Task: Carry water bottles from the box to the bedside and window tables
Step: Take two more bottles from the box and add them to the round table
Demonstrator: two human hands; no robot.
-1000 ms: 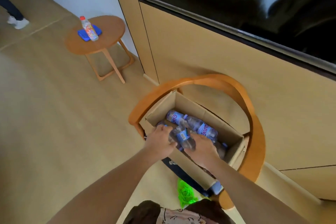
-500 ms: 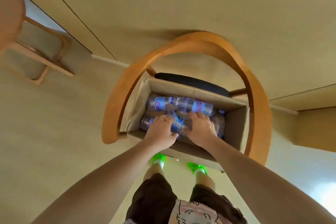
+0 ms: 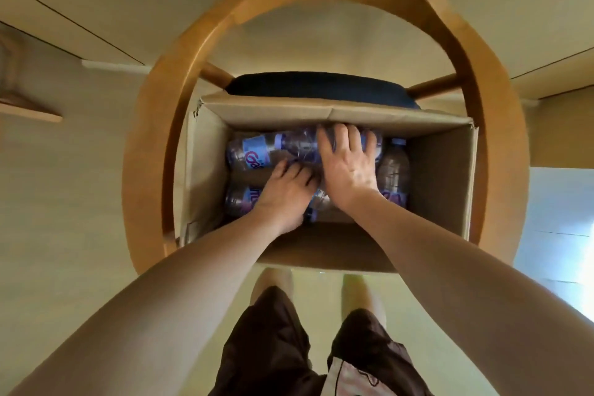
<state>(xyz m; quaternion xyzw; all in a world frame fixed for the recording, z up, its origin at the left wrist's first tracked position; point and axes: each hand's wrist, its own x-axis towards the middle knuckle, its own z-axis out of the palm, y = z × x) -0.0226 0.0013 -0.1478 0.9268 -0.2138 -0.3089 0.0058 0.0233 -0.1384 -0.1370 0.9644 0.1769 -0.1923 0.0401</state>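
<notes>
An open cardboard box [image 3: 443, 177] stands on a chair seat and holds several clear water bottles with blue and pink labels. One bottle [image 3: 257, 149] lies along the far wall, another [image 3: 239, 201] lies nearer me, and a third [image 3: 393, 167] lies at the right. Both of my hands are inside the box. My right hand [image 3: 347, 164] reaches over the far bottle, its spread fingers bent around it. My left hand [image 3: 284, 193] rests on the nearer bottle, with the fingers curled into the gap beside it. The hands hide the bottles' middles.
The box sits on a wooden chair [image 3: 151, 138] whose curved backrest rings it, with a dark seat cushion [image 3: 315, 87] behind. Wood-panelled wall lies beyond. A wooden table leg [image 3: 29, 112] shows at the left edge. My legs and dark shorts are below.
The view has tilted further down and closer over the box. My right hand has moved from the nearer bottles to the far one. My left hand stays on the nearer bottle.
</notes>
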